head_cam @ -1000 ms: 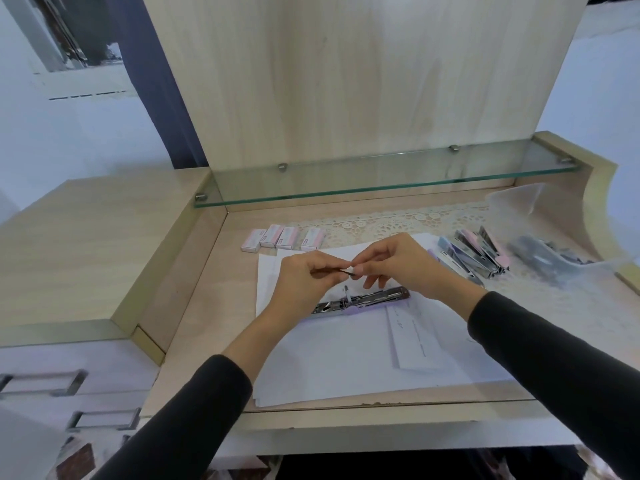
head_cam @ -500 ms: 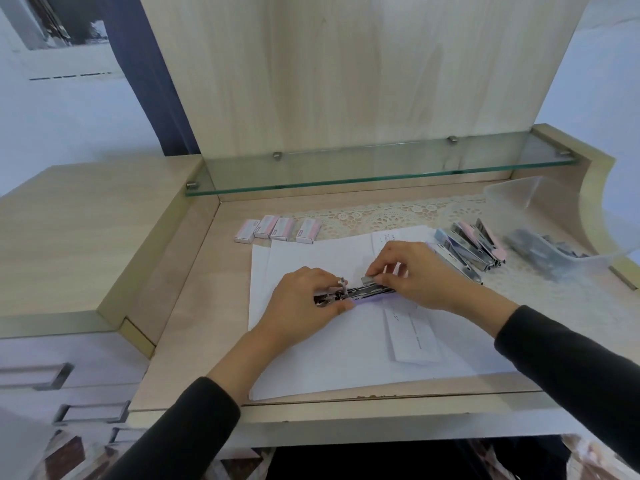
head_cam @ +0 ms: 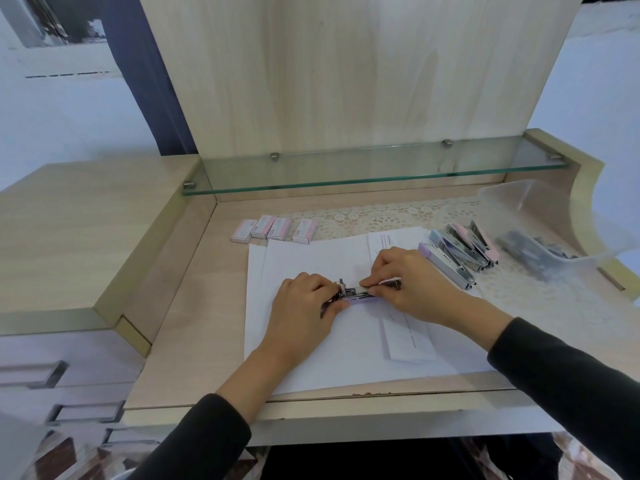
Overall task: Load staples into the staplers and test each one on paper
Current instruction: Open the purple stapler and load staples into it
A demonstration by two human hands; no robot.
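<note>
The opened lilac-and-chrome stapler [head_cam: 353, 295] lies flat on the white paper sheets [head_cam: 304, 258] at mid-desk. The left hand [head_cam: 304, 301] grips its rear end with curled fingers. The right hand [head_cam: 412, 282] pinches what looks like a pale staple strip [head_cam: 367, 289] down into it. If the strip sits skewed, it could break apart or jam once the top closes.

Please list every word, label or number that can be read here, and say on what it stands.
Nothing here can be read.
Staple boxes: labels too blurred.
Printed sheet: lines of print too small.
Paper slip: faint marks, unreadable.
</note>
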